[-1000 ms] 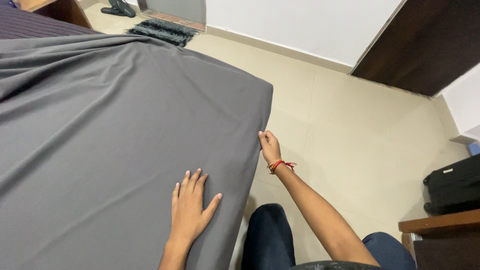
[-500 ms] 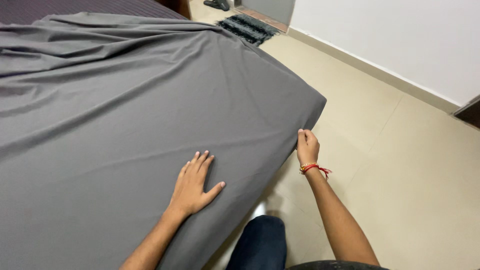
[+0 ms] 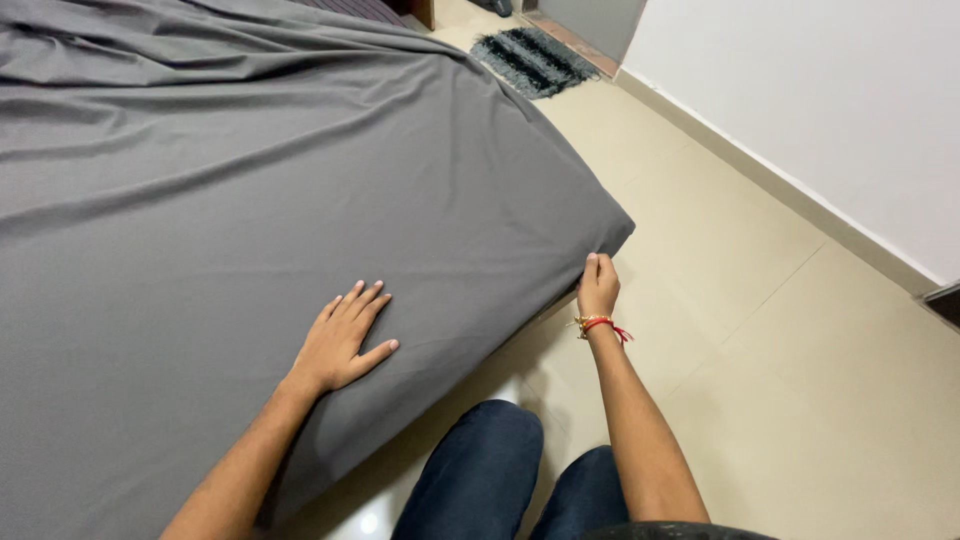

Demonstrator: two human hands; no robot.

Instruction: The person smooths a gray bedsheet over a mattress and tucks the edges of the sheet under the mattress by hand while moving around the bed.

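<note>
A grey bedsheet [image 3: 250, 180] covers a bed that fills the left and middle of the head view, with long creases near the top. My left hand [image 3: 343, 340] lies flat on the sheet near the bed's edge, fingers spread. At the bed's corner my right hand [image 3: 598, 286] pinches the sheet's hanging edge; a red and gold thread band circles its wrist. My knees in dark blue trousers [image 3: 500, 480] show below, close to the bed's side.
A beige tiled floor [image 3: 760, 330] runs to the right of the bed. A white wall [image 3: 800, 100] with a skirting board borders it. A dark striped mat [image 3: 533, 60] lies on the floor past the bed's far corner.
The view has swung left and down, so the bed corner now sits further right. Both hands keep their places on the sheet, the right one still at the corner edge.
</note>
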